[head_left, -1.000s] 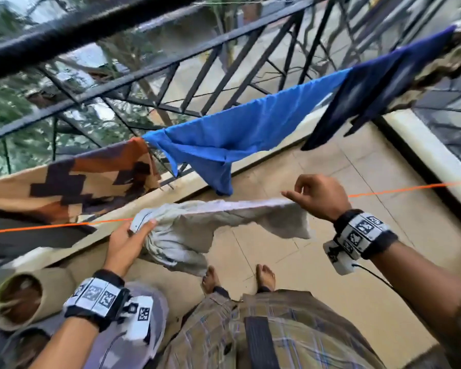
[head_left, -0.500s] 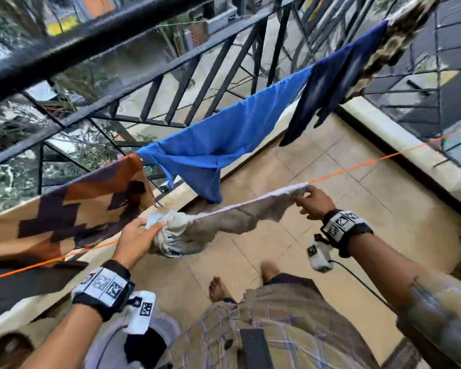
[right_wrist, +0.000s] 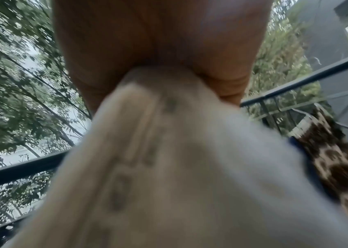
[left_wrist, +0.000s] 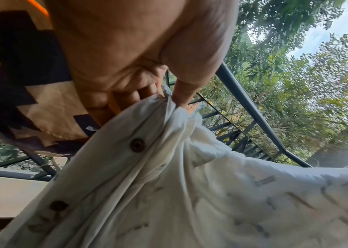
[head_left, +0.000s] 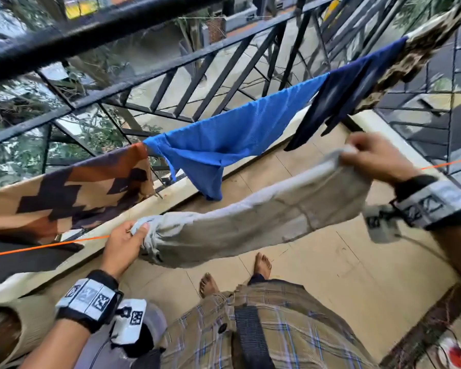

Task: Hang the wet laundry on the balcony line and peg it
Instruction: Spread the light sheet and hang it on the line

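Note:
A pale off-white shirt (head_left: 250, 217) with brown buttons (left_wrist: 137, 145) is stretched between both hands along the orange line (head_left: 45, 245), hiding the line between them. My left hand (head_left: 128, 237) pinches its bunched left end (left_wrist: 168, 99) between thumb and fingers. At the right, my right hand (head_left: 367, 155) grips the other end (right_wrist: 168, 104), held higher than the left. The orange line reappears past the right wrist (head_left: 447, 163). No pegs show in any view.
On a farther line hang a brown zigzag cloth (head_left: 64, 190), a bright blue cloth (head_left: 229, 139), a navy garment (head_left: 336, 102) and a leopard-print piece (head_left: 423, 54). The black railing (head_left: 117, 30) runs behind. A grey basin (head_left: 155, 323) and a pot (head_left: 8, 331) stand at lower left.
The shirt has been pulled out longer and flatter. My right hand has moved right and up with its end; my left hand has kept its hold near the zigzag cloth.

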`<state>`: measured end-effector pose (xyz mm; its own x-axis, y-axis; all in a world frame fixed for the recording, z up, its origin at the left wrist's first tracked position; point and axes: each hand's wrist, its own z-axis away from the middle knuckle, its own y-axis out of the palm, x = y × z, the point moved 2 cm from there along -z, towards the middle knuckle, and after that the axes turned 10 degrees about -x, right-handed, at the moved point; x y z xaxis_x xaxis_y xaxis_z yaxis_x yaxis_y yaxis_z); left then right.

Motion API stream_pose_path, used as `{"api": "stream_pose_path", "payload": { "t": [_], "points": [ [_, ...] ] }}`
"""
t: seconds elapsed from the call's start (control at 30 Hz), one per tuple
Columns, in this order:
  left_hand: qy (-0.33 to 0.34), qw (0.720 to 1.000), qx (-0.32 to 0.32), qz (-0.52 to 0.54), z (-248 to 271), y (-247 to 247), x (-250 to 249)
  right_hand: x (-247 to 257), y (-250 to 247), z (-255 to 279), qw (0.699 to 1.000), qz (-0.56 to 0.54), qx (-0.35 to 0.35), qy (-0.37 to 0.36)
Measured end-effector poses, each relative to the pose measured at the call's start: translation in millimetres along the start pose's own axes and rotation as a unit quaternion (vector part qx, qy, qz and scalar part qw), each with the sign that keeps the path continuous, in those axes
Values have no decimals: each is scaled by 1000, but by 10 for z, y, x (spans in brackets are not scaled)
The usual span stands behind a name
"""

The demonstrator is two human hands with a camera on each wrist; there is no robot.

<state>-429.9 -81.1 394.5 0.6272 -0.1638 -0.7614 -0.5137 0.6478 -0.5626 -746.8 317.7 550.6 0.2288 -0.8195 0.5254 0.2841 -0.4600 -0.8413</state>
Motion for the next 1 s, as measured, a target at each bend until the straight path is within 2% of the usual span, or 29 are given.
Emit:
{"api": "stream_pose_path", "payload": {
  "t": [0.1, 0.17, 0.27, 0.37, 0.5, 0.6, 0.83, 1.0],
  "points": [
    [-7, 999, -29, 22, 131, -22, -20, 163, -373, -583, 997, -29, -60, -35],
    [-6, 999, -46, 22, 227, -8, -62, 195, -487, -921, 993, -26, -112, -27],
    [-8, 997, -74, 37, 347, 51, -80, 222, -333, -1148, 989, 75, -122, -45],
    [-29, 993, -83, 83, 413, 143, -91, 158, 84, -1054, 982, 152, -64, -96],
    [-93, 980, -94, 149, 378, 223, -1, -131, 764, -680, 970, 205, 87, -98],
    [-164, 963, -93, 192, 320, 274, 64, -228, 1097, -369, 958, 215, 154, -108],
    [-181, 950, -98, 236, 357, 317, 25, -59, 1682, -24, 946, 172, 214, -174],
    [-172, 960, -104, 195, 410, 300, 60, 49, 2141, 243, 947, 164, 197, -196]
  ]
}}
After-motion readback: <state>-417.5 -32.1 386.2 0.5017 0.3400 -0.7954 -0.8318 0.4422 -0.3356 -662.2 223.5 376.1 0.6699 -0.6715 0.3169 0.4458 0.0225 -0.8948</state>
